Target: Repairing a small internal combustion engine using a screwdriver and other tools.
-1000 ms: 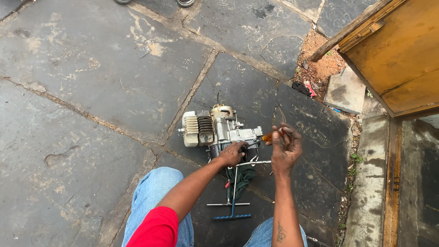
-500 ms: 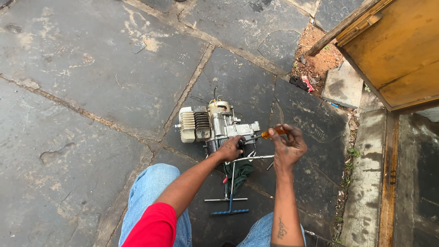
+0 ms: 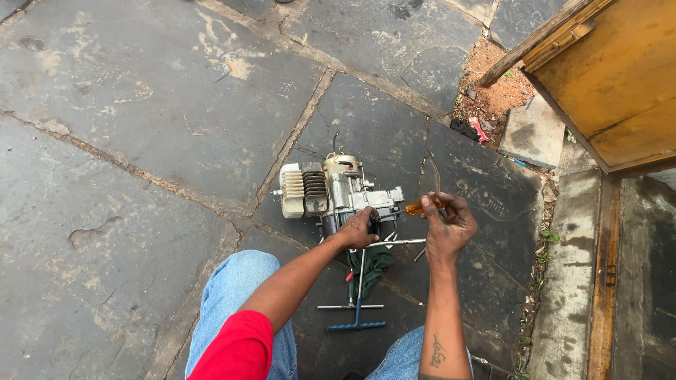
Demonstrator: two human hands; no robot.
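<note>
Small engine (image 3: 331, 193) sits on the stone floor (image 3: 141, 141) between the person's knees. Left hand (image 3: 359, 229) rests on the engine's near side, fingers curled against it; real grip or not, can't tell. Right hand (image 3: 448, 224) clenched round an orange-handled screwdriver (image 3: 426, 205), tip pointing at the engine. T-handle wrenches (image 3: 355, 309) and a green rag (image 3: 373, 264) lie just below the hands

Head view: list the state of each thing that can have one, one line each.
small engine: lying on the stone floor, steadied by the left hand
screwdriver: held level in the right hand, tip toward the engine
blue T-handle wrench: lying flat, untouched
green rag: crumpled under the tools
</note>
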